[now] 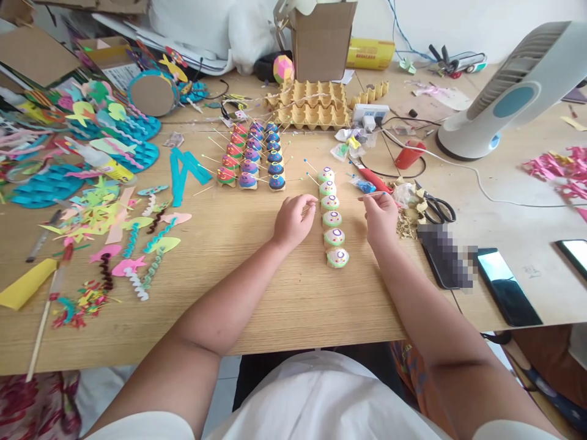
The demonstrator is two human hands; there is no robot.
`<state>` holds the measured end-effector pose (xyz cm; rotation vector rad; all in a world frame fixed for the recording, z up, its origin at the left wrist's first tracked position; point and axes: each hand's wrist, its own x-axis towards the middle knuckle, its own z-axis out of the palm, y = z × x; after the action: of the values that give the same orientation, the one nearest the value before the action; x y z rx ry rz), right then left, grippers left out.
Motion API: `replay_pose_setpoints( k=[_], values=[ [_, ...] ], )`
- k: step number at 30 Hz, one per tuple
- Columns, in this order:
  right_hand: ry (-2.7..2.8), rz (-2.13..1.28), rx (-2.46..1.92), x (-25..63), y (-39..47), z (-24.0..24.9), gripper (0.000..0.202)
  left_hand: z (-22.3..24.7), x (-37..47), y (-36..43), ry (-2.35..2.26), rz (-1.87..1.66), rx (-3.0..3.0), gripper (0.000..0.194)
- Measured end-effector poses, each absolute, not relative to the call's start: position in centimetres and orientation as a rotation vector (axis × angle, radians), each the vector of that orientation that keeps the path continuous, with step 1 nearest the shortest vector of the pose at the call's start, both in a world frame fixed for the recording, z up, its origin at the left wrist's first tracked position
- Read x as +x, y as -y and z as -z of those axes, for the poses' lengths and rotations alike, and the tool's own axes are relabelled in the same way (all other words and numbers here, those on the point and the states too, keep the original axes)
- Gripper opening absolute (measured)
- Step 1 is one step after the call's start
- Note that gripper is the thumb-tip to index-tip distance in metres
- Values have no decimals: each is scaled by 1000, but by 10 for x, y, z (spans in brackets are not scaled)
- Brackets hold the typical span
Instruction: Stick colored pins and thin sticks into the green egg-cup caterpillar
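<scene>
A row of several egg-carton cups (332,218), painted white and green with purple rings and small dots, runs up the table in front of me. Two thin blue-tipped sticks slant out from the left of its far cups. My left hand (296,219) is just left of the row, fingers curled together; whatever they hold is too small to make out. To the right of the row, my right hand (381,214) pinches a thin stick (372,195) with a blue tip, lying roughly level.
Finished-looking rows of red, purple and blue cups (250,164) bristle with sticks behind. Paper fish and scraps (137,244) cover the left. Scissors (438,208), a red cup (409,154), phones (507,284) and a white fan (504,91) stand or lie right. Egg trays (312,113) lie behind.
</scene>
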<state>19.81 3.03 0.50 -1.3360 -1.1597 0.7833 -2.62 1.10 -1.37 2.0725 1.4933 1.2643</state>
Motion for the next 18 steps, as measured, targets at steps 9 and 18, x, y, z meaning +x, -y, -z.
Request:
replay_pose_setpoints(
  k=[9, 18],
  values=[
    [1254, -785, -1431, 186, -53, 5, 4, 19, -27, -11, -1425, -1193, 2039, 29],
    [1296, -862, -1336, 189, -48, 5, 7, 21, -28, -11, -1390, -1148, 2050, 31]
  ],
)
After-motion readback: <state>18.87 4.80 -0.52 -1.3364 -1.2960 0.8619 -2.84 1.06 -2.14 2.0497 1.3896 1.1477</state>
